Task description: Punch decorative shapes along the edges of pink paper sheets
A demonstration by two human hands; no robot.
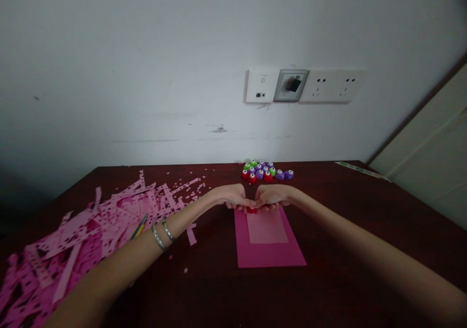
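Both hands meet in the middle of the table over a small red paper punch (251, 210). My left hand (235, 196) has its fingers curled and its thumb on the punch. From the other side, my right hand (272, 195) is also closed, its thumb against the left one on the punch. Under them lies a light pink paper sheet (268, 228), its far edge at the punch. A larger dark pink sheet (270, 260) is beneath it. My fingers hide most of the punch and the far edges of both sheets.
Several red, purple and green punches (260, 171) stand near the wall. Punched pink paper scraps (109, 221) cover the left side, with a pair of scissors or cutter (139, 227) among them. A ruler-like strip (363, 171) lies far right. Sockets (332, 85) are on the wall.
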